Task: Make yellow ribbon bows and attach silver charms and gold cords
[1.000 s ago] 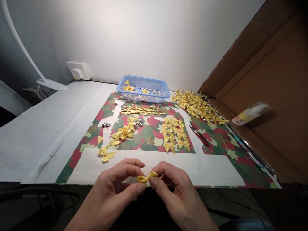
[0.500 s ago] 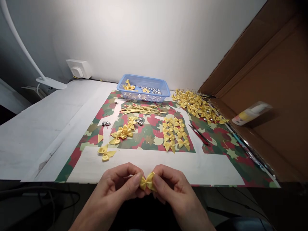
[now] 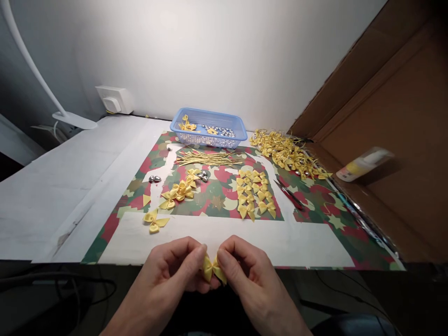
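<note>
A patterned sheet [image 3: 217, 202] is spreading beneath the work, its near edge running just beyond the hands. The left hand [image 3: 168, 270] and right hand [image 3: 252, 270] are staying slightly apart, each pinching one side of a yellow bow [image 3: 207, 269] between thumb and fingers. Beyond them, a blue basket [image 3: 196, 139] is holding silver beads and bows, while a pile of finished bows [image 3: 287, 151] is lying to its right and smaller rows of bows [image 3: 247, 199] are sitting nearer. The held bow, hanging between the fingertips, is probably feeling light, soft and slick; its loops are likely crushing easily, its knot offering the firmest hold.
</note>
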The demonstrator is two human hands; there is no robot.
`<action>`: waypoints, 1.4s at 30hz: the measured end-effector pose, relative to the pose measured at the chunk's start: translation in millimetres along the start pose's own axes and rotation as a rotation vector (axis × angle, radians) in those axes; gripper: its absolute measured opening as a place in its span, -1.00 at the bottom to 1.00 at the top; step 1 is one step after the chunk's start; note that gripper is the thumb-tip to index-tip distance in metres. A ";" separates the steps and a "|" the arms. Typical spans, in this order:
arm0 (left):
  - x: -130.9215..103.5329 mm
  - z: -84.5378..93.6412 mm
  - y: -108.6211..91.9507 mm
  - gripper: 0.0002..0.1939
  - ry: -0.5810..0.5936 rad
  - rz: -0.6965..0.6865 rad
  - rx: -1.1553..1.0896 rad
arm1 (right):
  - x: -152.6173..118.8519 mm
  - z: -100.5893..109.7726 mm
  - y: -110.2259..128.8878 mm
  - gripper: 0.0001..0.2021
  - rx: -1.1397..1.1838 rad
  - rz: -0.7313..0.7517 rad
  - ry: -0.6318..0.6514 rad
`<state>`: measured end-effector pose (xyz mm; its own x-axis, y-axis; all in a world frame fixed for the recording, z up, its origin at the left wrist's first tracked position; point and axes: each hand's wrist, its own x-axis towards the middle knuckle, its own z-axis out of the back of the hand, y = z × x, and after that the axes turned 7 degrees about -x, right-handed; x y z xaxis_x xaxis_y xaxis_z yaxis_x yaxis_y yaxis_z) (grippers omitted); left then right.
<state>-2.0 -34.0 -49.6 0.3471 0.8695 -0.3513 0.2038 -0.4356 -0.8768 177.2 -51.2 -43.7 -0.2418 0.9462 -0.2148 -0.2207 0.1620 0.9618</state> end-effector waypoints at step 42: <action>8.4 9.8 36.8 -0.69 -0.134 -0.150 0.115 | -0.6 92.8 -43.1 -0.79 -0.532 -0.011 -0.753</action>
<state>-0.6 -40.5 -88.1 0.1945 0.9490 -0.2482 0.1360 -0.2767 -0.9513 274.5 -32.7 -69.2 0.4005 0.9080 0.1228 -0.6700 0.1988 0.7152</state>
